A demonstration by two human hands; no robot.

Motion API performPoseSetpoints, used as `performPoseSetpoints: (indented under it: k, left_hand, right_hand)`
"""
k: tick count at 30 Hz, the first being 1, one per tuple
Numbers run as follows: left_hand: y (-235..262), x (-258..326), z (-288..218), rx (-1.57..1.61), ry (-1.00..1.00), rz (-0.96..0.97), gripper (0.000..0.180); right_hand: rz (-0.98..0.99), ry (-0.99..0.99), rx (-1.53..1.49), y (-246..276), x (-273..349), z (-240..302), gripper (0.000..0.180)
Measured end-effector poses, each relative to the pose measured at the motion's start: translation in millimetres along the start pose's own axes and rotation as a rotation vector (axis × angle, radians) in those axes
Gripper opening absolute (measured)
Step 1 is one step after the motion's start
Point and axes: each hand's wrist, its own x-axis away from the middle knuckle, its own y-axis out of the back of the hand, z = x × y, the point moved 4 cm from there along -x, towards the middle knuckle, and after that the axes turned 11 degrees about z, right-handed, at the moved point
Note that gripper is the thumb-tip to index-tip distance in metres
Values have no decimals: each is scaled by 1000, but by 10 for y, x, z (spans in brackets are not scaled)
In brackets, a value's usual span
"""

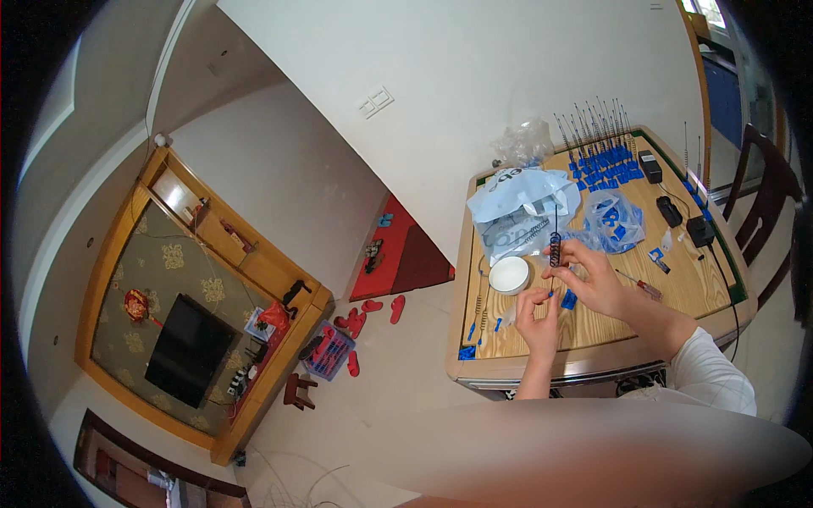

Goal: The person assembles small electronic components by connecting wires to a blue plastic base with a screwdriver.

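Note:
Over the near part of the wooden table, my right hand [594,283] grips a black coiled wire antenna [555,245], held upright with its thin tip pointing up. Just below, my left hand [538,320] is closed in a pinch at the antenna's lower end, where a speck of blue shows; the fingers hide the rest. A white round bowl [510,275] stands to the left of my hands. Past them lie a pale blue plastic bag [517,203] and a clear bag of blue pieces [616,222]. Several similar antennas [600,135] stand upright in blue blocks [605,167] at the back.
Black adapters [700,230] with a cable lie at the table's right, near a screwdriver [648,289]. More coiled antennas [480,317] rest at the left edge. A dark wooden chair [758,207] stands to the right; a crate [329,351] and red slippers [356,322] are on the floor.

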Motion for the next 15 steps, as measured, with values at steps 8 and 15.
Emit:
performPoseSetpoints:
  k: [8,15]
  left_hand:
    - [32,-36,-39,-51,1,-31,17]
    - [76,-57,-6,-53,-26,-57,16]
  right_hand:
    - [76,162,372,50,27,68,22]
    - [25,135,334,21,67,122,32]
